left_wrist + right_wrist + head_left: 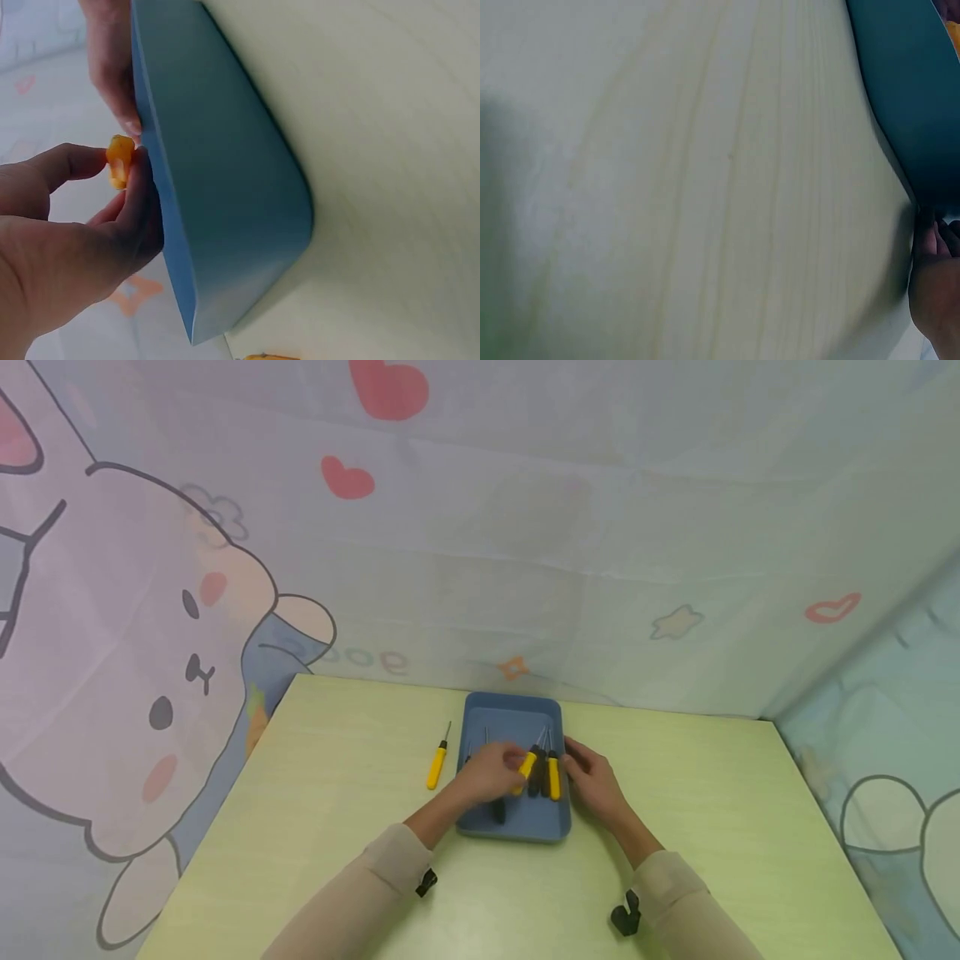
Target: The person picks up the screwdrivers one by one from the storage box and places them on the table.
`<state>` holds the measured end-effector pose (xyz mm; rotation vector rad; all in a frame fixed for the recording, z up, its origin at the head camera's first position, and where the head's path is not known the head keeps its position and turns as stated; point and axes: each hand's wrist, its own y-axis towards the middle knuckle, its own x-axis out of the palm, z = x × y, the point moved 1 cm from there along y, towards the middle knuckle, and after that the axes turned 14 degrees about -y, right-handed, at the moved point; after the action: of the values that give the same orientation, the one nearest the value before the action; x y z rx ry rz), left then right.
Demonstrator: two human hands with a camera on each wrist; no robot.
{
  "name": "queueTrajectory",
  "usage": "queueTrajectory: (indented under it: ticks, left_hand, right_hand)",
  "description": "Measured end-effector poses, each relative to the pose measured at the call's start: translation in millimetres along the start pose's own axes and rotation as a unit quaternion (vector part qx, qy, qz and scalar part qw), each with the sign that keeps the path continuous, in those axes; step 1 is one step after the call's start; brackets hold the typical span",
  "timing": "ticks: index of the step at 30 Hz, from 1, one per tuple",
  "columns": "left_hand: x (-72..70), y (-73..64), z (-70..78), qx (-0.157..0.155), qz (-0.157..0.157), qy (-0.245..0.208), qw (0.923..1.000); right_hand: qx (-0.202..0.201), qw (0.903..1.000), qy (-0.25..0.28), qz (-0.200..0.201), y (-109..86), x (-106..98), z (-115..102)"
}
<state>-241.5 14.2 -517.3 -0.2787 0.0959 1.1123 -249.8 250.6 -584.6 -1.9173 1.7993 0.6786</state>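
In the head view, my left hand (491,772) is over the blue tray (513,832), pinching the yellow handle of a screwdriver (528,767) between thumb and fingers. Its thin shaft points to the far side. The left wrist view shows the handle's yellow end (120,159) sticking out above the tray rim. My right hand (598,783) holds the tray's right side, with its fingers against the outer wall. Beside the held screwdriver lie another yellow-handled screwdriver (554,779) and black-handled ones (535,782). A dark handle (498,811) shows under my left wrist.
One yellow-handled screwdriver (437,766) lies on the table left of the tray, its shaft pointing away. The pale yellow-green table (360,827) ends at a printed cloth (600,568) hanging behind it.
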Motion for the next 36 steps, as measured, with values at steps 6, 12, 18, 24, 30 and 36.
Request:
queueTrajectory:
  ticks: [6,12,18,24,30,36]
  left_hand:
    - [-9.0,-4.3,8.3,0.02,-0.007,-0.059,0.998]
    - [-16.6,-6.4,12.6,0.041,-0.001,-0.079,0.996]
    - [-27.9,-11.7,14.7,0.056,-0.001,-0.097,0.9937]
    - [-40.9,-16.0,15.7,0.06,0.001,-0.122,0.9907]
    - [-51.4,-17.5,13.1,0.07,0.0,-0.148,0.9865]
    - [-59.5,-18.7,10.8,0.077,-0.002,-0.177,0.9812]
  right_hand:
    - [0.006,1.0,-0.001,-0.005,0.1,0.1,-0.3]
    - [0.008,0.9999,-0.002,-0.01,0.1,0.1,0.6]
    - [0.002,0.9999,0.006,-0.015,-0.4,0.2,0.4]
    - [-0.001,0.9998,0.013,-0.018,-1.2,-0.1,-0.6]
    - [0.004,0.9999,0.005,-0.016,-1.6,-0.3,-1.0]
    - [0.009,0.9999,0.005,-0.012,-2.3,0.8,-1.1]
